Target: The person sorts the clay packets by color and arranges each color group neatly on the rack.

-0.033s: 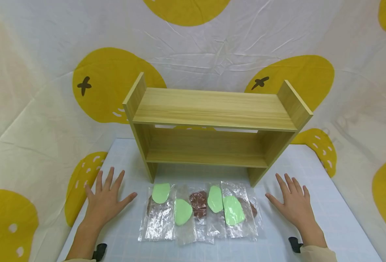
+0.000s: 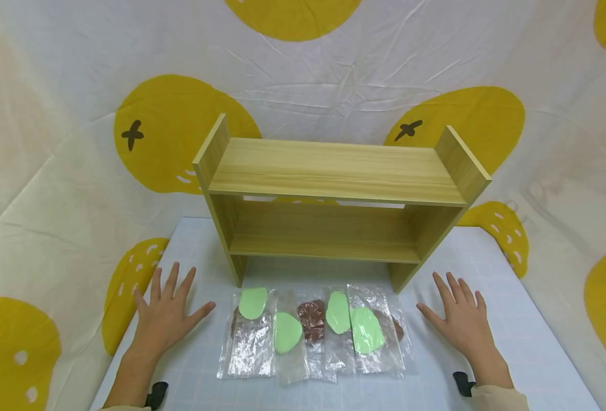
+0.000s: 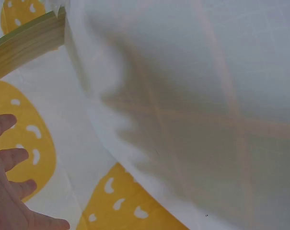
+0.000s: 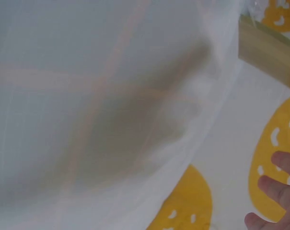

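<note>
My left hand (image 2: 164,319) is at the left of the table with its fingers spread, and it holds nothing. At the right, my right hand (image 2: 464,322) is likewise spread and holds nothing. Between them several clear plastic bags (image 2: 251,354) lie in an overlapping row. Light green flat pieces (image 2: 367,330) and brown pieces (image 2: 311,321) show in the bags; their kind is unclear. Both hands are apart from the bags. The left wrist view has the fingers of my left hand (image 3: 8,191) at its left edge; my right hand (image 4: 284,196) is at the right edge of the right wrist view.
A light wooden shelf unit (image 2: 334,171) with two boards stands directly behind the bags. The white table (image 2: 195,377) has a faint grid pattern. A pale cloth (image 2: 334,74) with yellow printed shapes hangs behind and at both sides.
</note>
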`<state>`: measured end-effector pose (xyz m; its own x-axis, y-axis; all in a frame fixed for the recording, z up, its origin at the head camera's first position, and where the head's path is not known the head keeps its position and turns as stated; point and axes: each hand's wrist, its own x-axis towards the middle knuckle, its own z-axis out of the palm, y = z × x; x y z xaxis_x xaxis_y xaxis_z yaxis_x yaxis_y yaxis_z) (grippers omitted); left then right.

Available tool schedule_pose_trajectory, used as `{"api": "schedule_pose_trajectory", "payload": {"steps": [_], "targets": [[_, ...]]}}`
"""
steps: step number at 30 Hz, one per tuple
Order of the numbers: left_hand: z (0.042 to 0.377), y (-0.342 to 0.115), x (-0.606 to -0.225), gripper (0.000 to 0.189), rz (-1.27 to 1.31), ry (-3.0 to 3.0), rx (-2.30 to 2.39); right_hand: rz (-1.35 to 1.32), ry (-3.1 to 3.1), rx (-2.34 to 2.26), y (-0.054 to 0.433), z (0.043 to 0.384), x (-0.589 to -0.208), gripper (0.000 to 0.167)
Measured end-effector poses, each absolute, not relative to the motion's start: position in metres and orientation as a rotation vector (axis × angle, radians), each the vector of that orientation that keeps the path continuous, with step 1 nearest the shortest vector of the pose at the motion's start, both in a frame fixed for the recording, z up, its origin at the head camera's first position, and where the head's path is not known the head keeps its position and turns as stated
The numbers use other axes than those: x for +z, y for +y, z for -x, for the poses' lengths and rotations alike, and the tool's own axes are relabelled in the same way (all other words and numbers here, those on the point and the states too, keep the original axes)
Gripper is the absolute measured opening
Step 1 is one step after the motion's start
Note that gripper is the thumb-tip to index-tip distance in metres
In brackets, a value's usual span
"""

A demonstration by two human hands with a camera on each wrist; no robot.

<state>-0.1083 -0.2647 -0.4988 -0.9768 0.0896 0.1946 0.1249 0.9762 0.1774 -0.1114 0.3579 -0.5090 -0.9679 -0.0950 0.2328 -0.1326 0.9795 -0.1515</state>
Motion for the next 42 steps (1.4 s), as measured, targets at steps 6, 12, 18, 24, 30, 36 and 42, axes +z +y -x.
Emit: {"api": "schedule_pose_trajectory", "payload": {"steps": [6,12,18,24,30,36,42], "targets": [[0.108,-0.264,-0.495,0.096,0.154,-2.942,-0.283,-0.172,-2.902,0.253,0.357,0.111,-0.506,0.089],[0.108,-0.263,-0.491,0.094,0.165,-2.922,-0.314,-0.193,-2.888,0.267,0.356,0.107,-0.506,0.084],[0.109,-0.261,-0.485,0.088,0.205,-2.851,-0.393,-0.236,-2.841,0.335,0.352,0.105,-0.498,0.077],[0.112,-0.257,-0.470,0.084,0.266,-2.750,-0.527,-0.261,-2.826,0.395,0.344,0.103,-0.487,0.076],[0.112,-0.252,-0.452,0.083,0.251,-2.718,-0.692,-0.270,-2.831,0.514,0.335,0.100,-0.475,0.073],[0.111,-0.247,-0.431,0.081,0.203,-2.686,-0.883,-0.260,-2.867,0.643,0.325,0.097,-0.464,0.070],[0.112,-0.244,-0.407,0.078,0.204,-2.650,-1.007,-0.230,-2.939,0.730,0.317,0.095,-0.456,0.072]]}}
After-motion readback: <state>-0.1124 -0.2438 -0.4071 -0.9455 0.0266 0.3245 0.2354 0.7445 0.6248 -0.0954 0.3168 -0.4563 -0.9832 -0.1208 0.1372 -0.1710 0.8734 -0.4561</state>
